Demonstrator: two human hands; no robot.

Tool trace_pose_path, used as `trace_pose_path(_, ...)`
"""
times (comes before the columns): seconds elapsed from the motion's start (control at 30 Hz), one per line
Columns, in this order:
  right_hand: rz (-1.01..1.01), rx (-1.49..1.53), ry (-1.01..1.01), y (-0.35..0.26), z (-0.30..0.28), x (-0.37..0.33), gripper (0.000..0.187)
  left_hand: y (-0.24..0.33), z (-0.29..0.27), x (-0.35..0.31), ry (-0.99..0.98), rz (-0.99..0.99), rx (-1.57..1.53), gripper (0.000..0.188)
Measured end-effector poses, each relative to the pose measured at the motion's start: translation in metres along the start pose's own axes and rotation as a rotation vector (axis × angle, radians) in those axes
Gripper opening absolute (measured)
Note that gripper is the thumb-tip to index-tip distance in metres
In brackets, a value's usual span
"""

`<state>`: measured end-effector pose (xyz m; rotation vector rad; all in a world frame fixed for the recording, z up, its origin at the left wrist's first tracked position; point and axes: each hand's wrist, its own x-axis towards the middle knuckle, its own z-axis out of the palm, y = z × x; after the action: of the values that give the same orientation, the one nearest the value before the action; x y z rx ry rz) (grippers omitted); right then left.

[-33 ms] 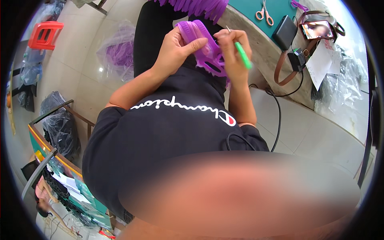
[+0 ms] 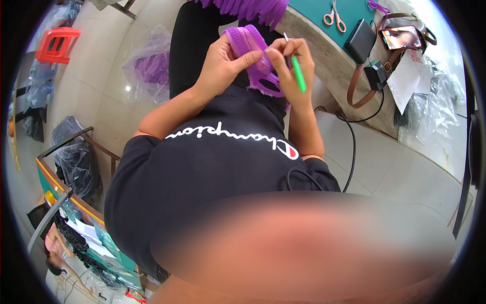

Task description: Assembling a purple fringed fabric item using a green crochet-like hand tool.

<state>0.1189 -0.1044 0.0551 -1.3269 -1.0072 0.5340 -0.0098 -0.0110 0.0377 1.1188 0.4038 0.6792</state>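
My left hand (image 2: 223,62) grips a purple moulded rubbery piece (image 2: 244,43), with its thumb pressed on top and its fingers underneath. The piece has ridged bands at its far end and large openings toward me, with a ragged lower edge. In my right hand (image 2: 291,63) is a slim green-handled tool (image 2: 299,76), its thin pale tip poking up past the fingers. Thumb and forefinger of that hand meet the piece's right side, close to the left thumb. Whether they pinch its edge is hidden.
Many similar purple pieces (image 2: 250,9) lie heaped at the bench edge beyond my lap. Scissors (image 2: 334,19), a black power bank (image 2: 361,40) and a phone (image 2: 401,38) are on the right-hand bench. A plastic bag of purple material (image 2: 151,66) and a red stool (image 2: 57,44) stand left.
My right hand has moved left and in against the purple piece, its thumb now near my left thumb. The green-handled tool shifted with it. My left hand has stayed put.
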Motion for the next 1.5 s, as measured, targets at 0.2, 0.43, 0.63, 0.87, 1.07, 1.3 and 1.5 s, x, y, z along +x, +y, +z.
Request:
trace_pose_path(0.2,0.057,0.51,-0.104,-0.005,-0.022,-0.003,0.027,-0.019,-0.012,0.009,0.056,0.212,0.432,0.021)
trace_pose_path(0.43,-0.013,1.06,-0.088,-0.052,-0.084,-0.006,0.022,-0.032,-0.026,0.034,0.088,0.451,0.6,0.052)
trace_pose_path(0.63,-0.285,1.312,0.085,-0.094,-0.155,-0.027,0.012,-0.052,-0.086,0.053,0.259,-0.033,0.167,0.045)
trace_pose_path(0.87,-0.039,0.228,0.351,-0.078,-0.139,-0.015,0.039,-0.001,-0.058,0.04,-0.067,-0.375,-0.144,0.037)
trace_pose_path(1.07,-0.125,0.137,-0.172,-0.028,-0.029,-0.005,0.072,0.029,-0.03,0.012,-0.202,-0.095,0.117,0.033)
trace_pose_path(1.3,0.014,0.148,-0.285,-0.013,0.01,0.0,0.08,0.04,-0.012,0.0,-0.107,-0.135,-0.054,0.033)
trace_pose_path(1.5,0.007,0.172,-0.204,-0.007,0.016,0.001,0.075,0.036,-0.012,0.0,-0.092,-0.074,-0.068,0.029)
